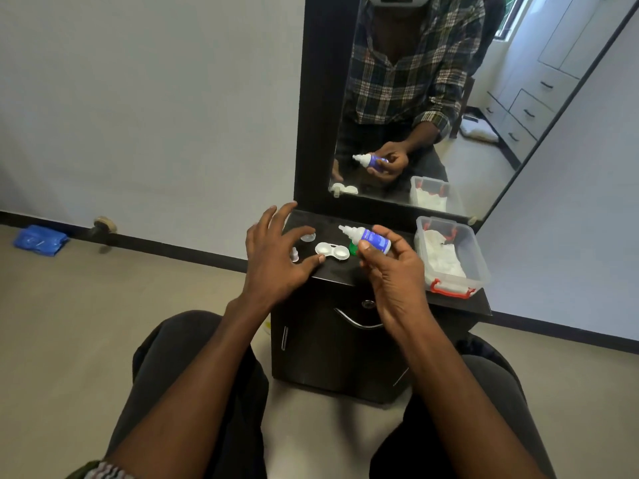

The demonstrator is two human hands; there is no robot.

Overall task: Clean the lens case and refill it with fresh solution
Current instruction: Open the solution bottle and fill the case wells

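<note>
Both bare forearms reach forward from the lower edge of the view, over the person's knees. The left hand (276,250) is spread wide, palm down, fingers straight and fanned apart, the thumb stretched out to the right, holding nothing. The right hand (394,271) is raised a little, palm turned toward the left, with its thumb and forefinger curled in a pinch near the top and the other fingers loosely bent behind them. The two hands are near each other but apart.
</note>
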